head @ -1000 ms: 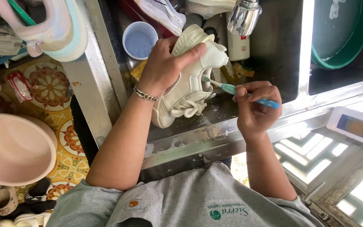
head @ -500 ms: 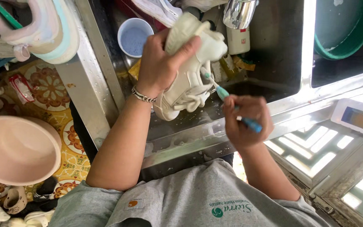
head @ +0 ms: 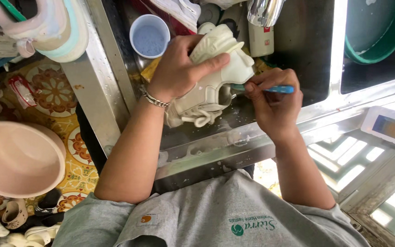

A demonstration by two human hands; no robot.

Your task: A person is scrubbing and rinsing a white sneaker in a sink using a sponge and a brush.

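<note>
My left hand (head: 179, 68) clamps the white sneaker (head: 213, 82) over the sink (head: 307, 50); my right hand (head: 275, 103) pinches a blue brush (head: 270, 89) against its side. Suds remain; rinsing not yet done.

Daylight from the right, strong glare on steel.
Sink rim (head: 334, 59) blown out to white; grille openings (head: 344, 153) overexposed. Sink basin dark, detail there perhaps lost in shadow. Centre sharp; top corners look slightly soft and stretched.
</note>
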